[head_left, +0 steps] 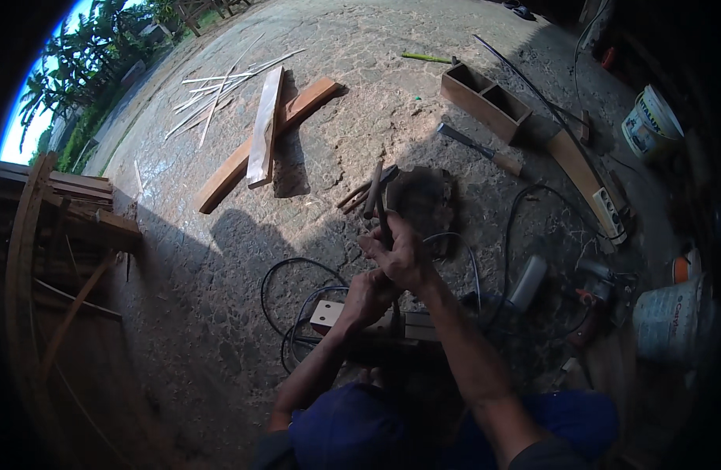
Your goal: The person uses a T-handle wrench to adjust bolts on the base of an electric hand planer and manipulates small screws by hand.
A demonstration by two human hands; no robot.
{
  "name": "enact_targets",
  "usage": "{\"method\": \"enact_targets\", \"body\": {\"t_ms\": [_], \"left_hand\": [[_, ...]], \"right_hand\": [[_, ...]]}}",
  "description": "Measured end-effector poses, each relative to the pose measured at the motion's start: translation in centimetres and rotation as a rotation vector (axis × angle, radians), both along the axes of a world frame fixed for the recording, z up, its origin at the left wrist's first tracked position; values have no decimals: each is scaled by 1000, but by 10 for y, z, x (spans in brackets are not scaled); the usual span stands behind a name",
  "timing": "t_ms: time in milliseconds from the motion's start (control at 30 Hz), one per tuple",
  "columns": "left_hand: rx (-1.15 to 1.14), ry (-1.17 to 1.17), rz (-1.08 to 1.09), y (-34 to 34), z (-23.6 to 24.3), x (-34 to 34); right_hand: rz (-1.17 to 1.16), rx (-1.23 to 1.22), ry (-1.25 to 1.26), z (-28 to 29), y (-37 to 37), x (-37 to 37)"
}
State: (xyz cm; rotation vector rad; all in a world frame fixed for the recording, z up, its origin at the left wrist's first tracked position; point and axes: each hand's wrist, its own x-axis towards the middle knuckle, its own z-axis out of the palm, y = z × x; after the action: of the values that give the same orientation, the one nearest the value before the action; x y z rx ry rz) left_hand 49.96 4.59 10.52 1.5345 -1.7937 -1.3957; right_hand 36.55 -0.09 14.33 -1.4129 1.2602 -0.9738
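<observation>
My right hand is closed around the handle of a dark, hammer-shaped tool, whose cross-piece points away from me. Just below and left of it, my left hand is closed too, its fingers curled against the right hand; what lies inside them is hidden. Under my wrists sits a pale block with dark holes, and a second pale piece shows to the right. Beyond the tool, a dark flat object lies on the ground in shadow.
Two planks lie crossed ahead, beside thin wood strips. To the right are a chisel, a wooden box, a power strip and buckets. Black cables loop around my hands. Stacked timber stands left.
</observation>
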Motion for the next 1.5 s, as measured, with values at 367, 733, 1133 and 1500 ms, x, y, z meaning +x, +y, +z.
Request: {"method": "enact_targets", "body": {"t_ms": [367,733,1133,1500], "left_hand": [[-25,10,-159,-3,8,4],[-215,62,-44,6,-13,-14],[-225,200,-16,11,-8,-10],[-290,-116,-374,-1,-13,1]], "right_hand": [[-52,3,-195,4,-1,-1],[-83,22,-194,-8,-1,-12],[-83,38,-259,2,-2,-12],[-79,2,-366,9,-3,-15]]}}
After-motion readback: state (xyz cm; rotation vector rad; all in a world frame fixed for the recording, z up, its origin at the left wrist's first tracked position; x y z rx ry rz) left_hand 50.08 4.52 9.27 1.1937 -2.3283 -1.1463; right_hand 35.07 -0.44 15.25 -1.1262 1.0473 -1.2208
